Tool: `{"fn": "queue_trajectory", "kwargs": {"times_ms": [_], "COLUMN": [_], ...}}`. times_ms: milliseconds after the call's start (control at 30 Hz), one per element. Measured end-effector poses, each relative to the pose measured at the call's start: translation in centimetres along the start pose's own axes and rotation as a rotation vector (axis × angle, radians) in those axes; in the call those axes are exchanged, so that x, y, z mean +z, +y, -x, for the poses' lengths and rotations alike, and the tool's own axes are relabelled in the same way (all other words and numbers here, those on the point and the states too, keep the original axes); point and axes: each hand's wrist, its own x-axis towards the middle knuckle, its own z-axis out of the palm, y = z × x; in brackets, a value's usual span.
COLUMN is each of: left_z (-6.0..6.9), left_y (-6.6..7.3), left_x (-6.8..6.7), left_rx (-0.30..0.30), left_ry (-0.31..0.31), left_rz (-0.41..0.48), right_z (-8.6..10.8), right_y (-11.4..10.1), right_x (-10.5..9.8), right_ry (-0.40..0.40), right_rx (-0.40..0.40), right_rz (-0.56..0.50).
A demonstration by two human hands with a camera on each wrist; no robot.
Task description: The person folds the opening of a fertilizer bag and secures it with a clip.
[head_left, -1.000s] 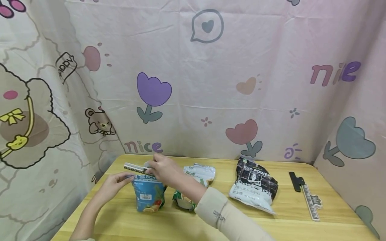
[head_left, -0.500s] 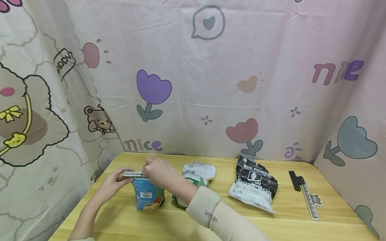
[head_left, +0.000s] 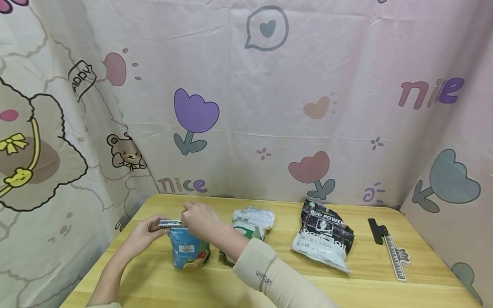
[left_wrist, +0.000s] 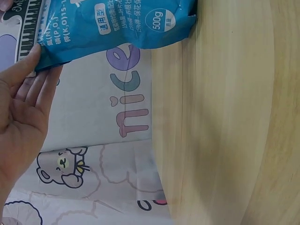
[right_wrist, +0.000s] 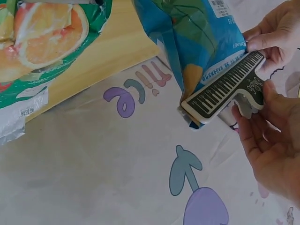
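Observation:
My right hand grips the handle of a piano-key-patterned bag clip between thumb and fingers. The clip lies across the top edge of a blue fertilizer bag marked 500g, which stands upright on the table. At the bag's top left corner, my left hand pinches the edge, its thumb and fingers beside the clip's end. In the left wrist view, the clip's strip runs along the bag's top. A corner of the bag top sticks out past the clip's far end in the right wrist view.
Behind my right forearm stands a green and white bag. A black and white bag lies to the right. Beyond it are a black clip and another piano-key clip. A patterned curtain hangs behind the table.
My right hand has lowered the clip from above onto the top of the blue bag, where it now lies level. My left hand has stayed at the bag's corner.

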Motion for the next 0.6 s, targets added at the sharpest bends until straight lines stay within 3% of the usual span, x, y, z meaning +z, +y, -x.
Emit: {"fn": "queue_trajectory", "kwargs": {"times_ms": [167,267,400,600], "left_z": [0.0,0.1,0.1,0.6], "left_y": [0.2,0.2,0.2,0.0], "left_x": [-0.1,0.0,0.1,0.5], "left_rx": [-0.047,-0.062,-0.080,-0.140], "left_ry": [0.003,0.018,0.033,0.023], "left_rz": [-0.010,-0.024,-0.030,-0.021], "right_z": [0.3,0.9,2.3,5.6], "right_y": [0.0,0.2,1.2,2.2], "right_x": [0.1,0.1,0.9,3.0], "right_ry": [-0.004,-0.072,-0.126,-0.067], "right_rx": [0.017,0.076,0.249,0.541], "right_rz": [0.012,-0.136,-0.465,-1.085]}}
